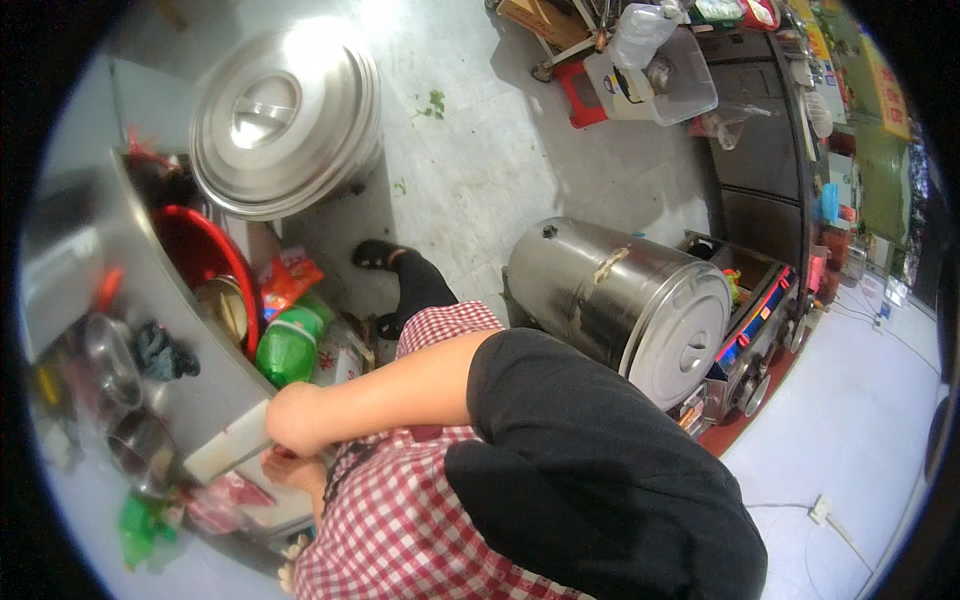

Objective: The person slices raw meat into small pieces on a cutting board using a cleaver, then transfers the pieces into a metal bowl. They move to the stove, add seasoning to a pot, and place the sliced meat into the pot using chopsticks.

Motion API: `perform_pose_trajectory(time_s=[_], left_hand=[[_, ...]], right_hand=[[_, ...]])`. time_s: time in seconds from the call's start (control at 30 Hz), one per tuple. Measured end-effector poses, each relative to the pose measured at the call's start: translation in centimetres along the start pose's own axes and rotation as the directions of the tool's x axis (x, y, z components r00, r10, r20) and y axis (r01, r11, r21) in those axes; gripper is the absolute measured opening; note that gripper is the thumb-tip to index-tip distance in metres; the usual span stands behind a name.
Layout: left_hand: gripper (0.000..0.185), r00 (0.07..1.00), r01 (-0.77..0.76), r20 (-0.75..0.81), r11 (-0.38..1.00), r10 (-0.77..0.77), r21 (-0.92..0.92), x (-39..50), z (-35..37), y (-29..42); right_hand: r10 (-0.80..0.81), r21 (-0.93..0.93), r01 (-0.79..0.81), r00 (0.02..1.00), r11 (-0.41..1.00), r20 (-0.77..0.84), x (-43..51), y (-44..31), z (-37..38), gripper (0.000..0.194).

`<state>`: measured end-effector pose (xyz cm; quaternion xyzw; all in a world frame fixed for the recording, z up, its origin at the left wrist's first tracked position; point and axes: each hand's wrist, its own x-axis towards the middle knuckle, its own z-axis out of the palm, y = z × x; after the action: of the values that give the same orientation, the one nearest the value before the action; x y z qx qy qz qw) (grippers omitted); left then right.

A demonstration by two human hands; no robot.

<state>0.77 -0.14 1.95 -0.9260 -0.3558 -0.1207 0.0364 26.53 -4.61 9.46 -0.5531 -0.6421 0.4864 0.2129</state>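
My right hand (298, 420) is bent over at the wrist beside a white cutting board (229, 442). Its back shows, its fingers are mostly hidden. Just below and partly behind it, my left hand (289, 471) is close to or touching it. Whether either holds anything cannot be seen. Reddish pieces, perhaps meat in plastic (244, 491), lie near the board. A green plastic bottle (289, 345) is above my right hand, close to a red basin (251, 300) with a round container inside. A red-and-white checked apron (405, 510) covers my front.
Metal bowls (112, 360), a dark cloth (161, 351) and another green bottle (139, 529) are on the left. A large lidded steel pot (285, 120) stands beyond the counter; a steel barrel (585, 277) stands right. A clear plastic bin (682, 82) is farther off.
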Motion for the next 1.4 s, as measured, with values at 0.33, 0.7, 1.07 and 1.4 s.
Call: perform_pose_trajectory(time_s=[0.33, 0.7, 1.07, 1.4], left_hand=[[0.035, 0.975, 0.208, 0.062, 0.976, -0.212, 0.066, -1.3, 1.9, -2.2], [0.031, 0.881, 0.471, -0.003, 0.879, -0.473, 0.076, -1.6, -1.6, -2.0], [0.025, 0.792, 0.487, 0.358, 0.865, -0.495, 0.12, -3.0, -2.9, -1.9], [0.008, 0.867, 0.491, -0.016, 0.86, -0.498, -0.139, -3.9, 0.9, -2.7]], right_hand=[[-0.041, 0.006, 0.04, 0.999, 0.999, 0.014, -0.9, 0.3, -0.6, 0.022], [-0.078, -0.059, 0.081, 0.995, 0.995, 0.064, -1.0, -1.1, 0.4, 0.02], [-0.073, -0.048, 0.075, 0.997, 0.996, 0.036, -2.2, -1.3, 0.3, 0.02], [0.061, -0.153, -0.056, 0.998, 0.987, 0.028, -0.5, -2.0, -2.2, 0.024]])
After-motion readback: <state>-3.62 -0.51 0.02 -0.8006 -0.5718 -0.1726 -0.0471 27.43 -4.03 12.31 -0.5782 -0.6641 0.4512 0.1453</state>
